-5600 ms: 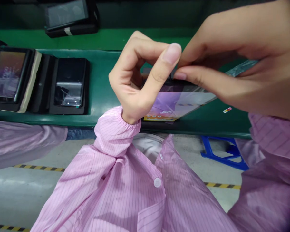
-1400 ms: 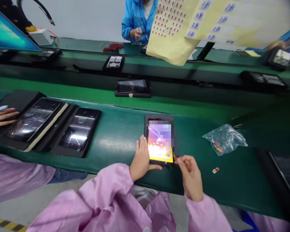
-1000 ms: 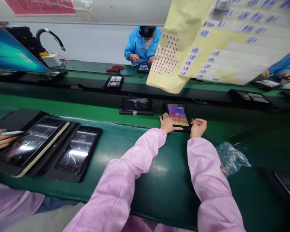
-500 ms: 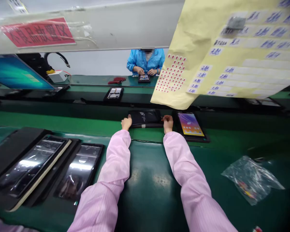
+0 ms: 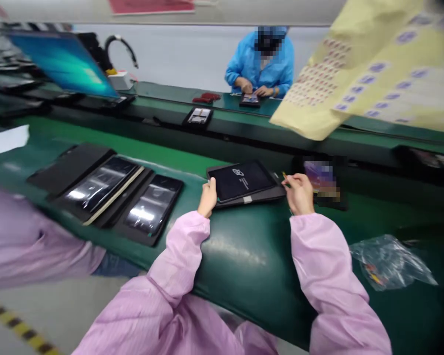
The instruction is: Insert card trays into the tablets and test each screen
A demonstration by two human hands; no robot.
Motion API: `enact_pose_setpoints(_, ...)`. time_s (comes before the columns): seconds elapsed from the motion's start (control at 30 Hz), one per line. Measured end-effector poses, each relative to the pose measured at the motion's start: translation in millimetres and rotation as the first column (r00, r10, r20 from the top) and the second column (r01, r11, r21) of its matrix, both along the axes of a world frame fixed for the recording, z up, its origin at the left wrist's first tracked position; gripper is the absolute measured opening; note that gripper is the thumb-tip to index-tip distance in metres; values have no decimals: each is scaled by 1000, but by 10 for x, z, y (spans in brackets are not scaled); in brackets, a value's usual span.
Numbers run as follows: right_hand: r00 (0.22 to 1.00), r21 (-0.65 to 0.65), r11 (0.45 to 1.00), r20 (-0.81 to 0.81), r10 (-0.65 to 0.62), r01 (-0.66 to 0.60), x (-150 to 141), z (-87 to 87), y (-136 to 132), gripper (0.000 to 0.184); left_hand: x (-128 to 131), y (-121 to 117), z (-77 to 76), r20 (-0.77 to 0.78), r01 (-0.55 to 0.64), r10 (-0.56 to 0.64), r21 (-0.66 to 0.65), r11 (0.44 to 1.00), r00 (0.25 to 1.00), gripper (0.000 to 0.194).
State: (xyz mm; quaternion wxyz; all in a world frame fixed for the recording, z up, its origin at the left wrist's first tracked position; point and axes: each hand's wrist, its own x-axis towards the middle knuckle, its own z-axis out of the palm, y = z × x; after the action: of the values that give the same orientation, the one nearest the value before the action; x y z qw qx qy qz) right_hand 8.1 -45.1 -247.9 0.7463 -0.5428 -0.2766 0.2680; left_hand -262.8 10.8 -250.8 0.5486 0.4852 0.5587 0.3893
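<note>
A tablet (image 5: 244, 180) with a white logo on its dark screen lies on a black tray (image 5: 267, 196), slightly skewed over it. My left hand (image 5: 207, 198) is closed round the left end, thumb along the tablet's edge. At the other end my right hand (image 5: 300, 192) is pinched on a small yellow-and-dark piece (image 5: 284, 174), its kind too small to make out. Behind that hand a second tablet (image 5: 320, 175) shows a lit purple screen. Right of my right sleeve lies a clear plastic bag (image 5: 388, 264) with small red and yellow pieces inside.
To my left, dark tablets (image 5: 153, 206) lie in black trays on the green bench (image 5: 240, 261). A person in blue (image 5: 261, 61) works across the line. Yellow paper sheets (image 5: 318, 103) hang at upper right. A monitor (image 5: 66, 61) stands at upper left.
The lit tablet was pushed from the bench onto the strip behind and let go. My hands moved left to the logo tablet, and it with its tray has come toward me onto the bench edge.
</note>
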Motion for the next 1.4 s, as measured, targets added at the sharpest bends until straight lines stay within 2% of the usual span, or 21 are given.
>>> enact_pose_setpoints(0.07, 998, 35, 998, -30, 62, -61, -239, 73, -163, 41, -228, -332, 14, 58, -122, 122, -18, 992, 991, 56)
enact_pose_setpoints(0.17, 981, 89, 979, -54, 186, -181, -667, 231, -256, 41, -652, -684, 77, 180, -264, 264, -21, 964, 948, 53)
enact_pose_setpoints(0.27, 946, 154, 938, -53, 321, -310, -1102, 376, -201, 40, -1153, -883, 135, 263, -416, 400, 4, 909, 878, 58)
enact_pose_setpoints(0.37, 941, 155, 928, 52, 334, -338, -1423, 333, -93, 39, -1672, -946, 167, 289, -571, 536, 48, 820, 793, 65)
enact_pose_setpoints(0.47, 942, 57, 955, 195, 274, -290, -1555, 45, -48, 42, -2204, -854, 228, 255, -691, 653, 100, 716, 713, 68)
enact_pose_setpoints(0.6, 914, -97, 963, 305, 269, -252, -1528, -444, -210, 46, -2926, -470, 406, 87, -777, 777, 185, 602, 623, 58)
enact_pose_setpoints(0.67, 901, -155, 964, 347, 260, -218, -1499, -616, -347, 43, -3228, -224, 491, -43, -790, 812, 207, 577, 582, 56)
enact_pose_setpoints(0.77, 894, -197, 965, 382, 236, -171, -1496, -740, -473, 35, -3512, 55, 564, -263, -791, 804, 184, 584, 533, 54)
enact_pose_setpoints(0.83, 890, -192, 966, 391, 235, -171, -1544, -745, -434, 33, -3582, 117, 581, -392, -777, 765, 171, 606, 510, 54)
enact_pose_setpoints(0.9, 881, -168, 962, 393, 264, -213, -1656, -707, -263, 34, -3572, 61, 573, -496, -758, 730, 198, 622, 470, 58)
enact_pose_setpoints(1.0, 857, -121, 938, 380, 347, -326, -1966, -634, 233, 35, -3432, -200, 469, -598, -734, 702, 260, 627, 388, 66)
enact_pose_setpoints(1.1, 846, -89, 909, 338, 411, -406, -2393, -625, 881, 31, -3157, -517, 207, -642, -715, 678, 279, 641, 358, 66)
enact_pose_setpoints(1.17, 849, -85, 898, 298, 436, -431, -2683, -675, 1271, 26, -2946, -655, -10, -653, -678, 640, 254, 690, 406, 61)
enact_pose_setpoints(1.23, 865, -81, 900, 254, 434, -428, -2933, -751, 1553, 27, -2771, -707, -191, -657, -631, 595, 227, 742, 463, 58)
enact_pose_setpoints(1.3, 886, -73, 912, 218, 409, -403, -3110, -821, 1705, 29, -2651, -714, -295, -665, -584, 556, 216, 783, 499, 58)
enact_pose_setpoints(1.4, 922, -62, 942, 194, 335, -330, -3156, -868, 1718, 30, -2505, -795, -321, -677, -450, 452, 196, 871, 580, 57)
